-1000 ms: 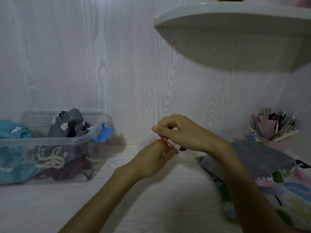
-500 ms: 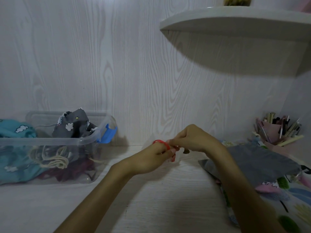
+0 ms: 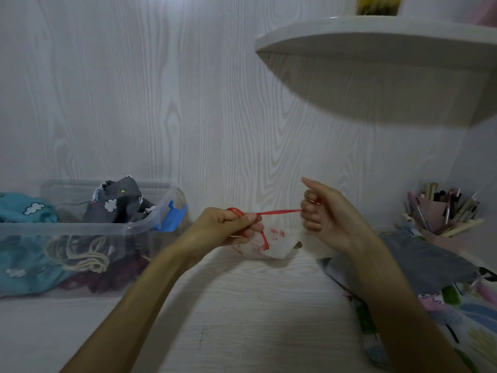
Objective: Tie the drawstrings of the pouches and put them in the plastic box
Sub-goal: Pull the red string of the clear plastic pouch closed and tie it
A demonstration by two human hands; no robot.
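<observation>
A small white pouch (image 3: 274, 242) with pink print hangs just above the desk between my hands. Its red drawstring (image 3: 279, 211) runs taut from one hand to the other. My left hand (image 3: 228, 224) pinches the gathered pouch mouth and a loop of the string. My right hand (image 3: 326, 216) is closed on the string's other end, held apart to the right. The clear plastic box (image 3: 80, 227) stands at the left and holds a grey cloud-print pouch (image 3: 115, 203), a teal pouch (image 3: 21, 238) and a dark red one.
Several flat pouches lie stacked at the right: a grey pouch (image 3: 430, 262) on top of colourful printed ones (image 3: 462, 319). A pink pen holder (image 3: 438, 211) stands at the back right. A white shelf (image 3: 376, 39) juts out overhead on the right. Wood-grain wall behind.
My hands have drawn apart: the right hand moved right and pulled the red drawstring taut. The white pouch has come into sight below the hands.
</observation>
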